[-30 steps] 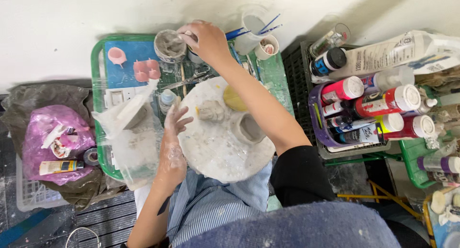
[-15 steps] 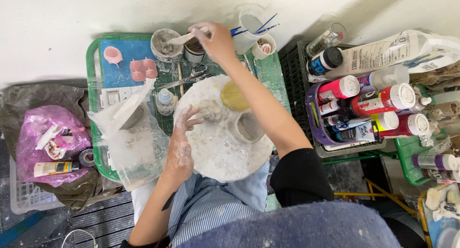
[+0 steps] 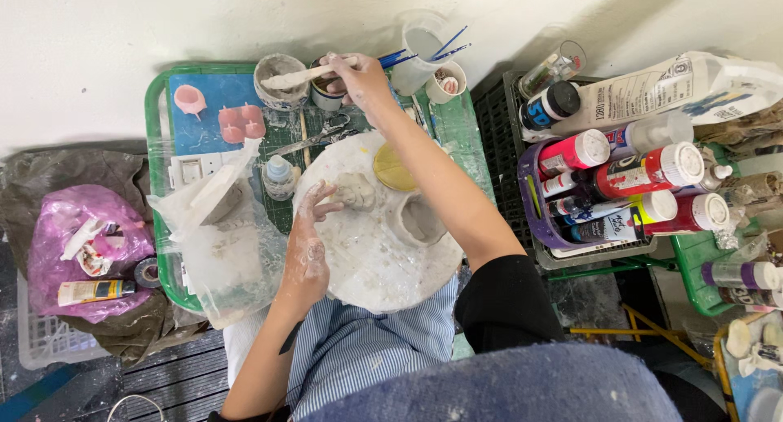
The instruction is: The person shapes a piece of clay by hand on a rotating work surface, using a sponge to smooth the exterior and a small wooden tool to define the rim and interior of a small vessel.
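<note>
Clay lump [image 3: 356, 191] sits on the round white board [image 3: 367, 259], near the top of it. The left hand [image 3: 308, 244] lies flat on the board just beside the lump, on its left. Its fingers [image 3: 325, 203] are spread wide and hold nothing, and the tips come right up to the clay. The hand is dusty with white clay.

The right hand [image 3: 359, 75] reaches far up, past the board, to the pots at the back of the green tray [image 3: 157, 112]. Its fingers are closed around a flat wooden stick [image 3: 298, 77]. The stick points left and its pale, clay-covered end lies over a small speckled bowl [image 3: 280, 80]. A dark little cup [image 3: 326, 92] stands just under the hand.

A small clay pot [image 3: 415, 219] stands on the board to the right of the lump. A yellow sponge [image 3: 394, 167] lies at the top edge of the board. A clear plastic bag with clay inside [image 3: 220, 226] lies on the left of the board. Paint bottles with red and pink sides [image 3: 636, 177] lie in a basket well off to the right.
</note>
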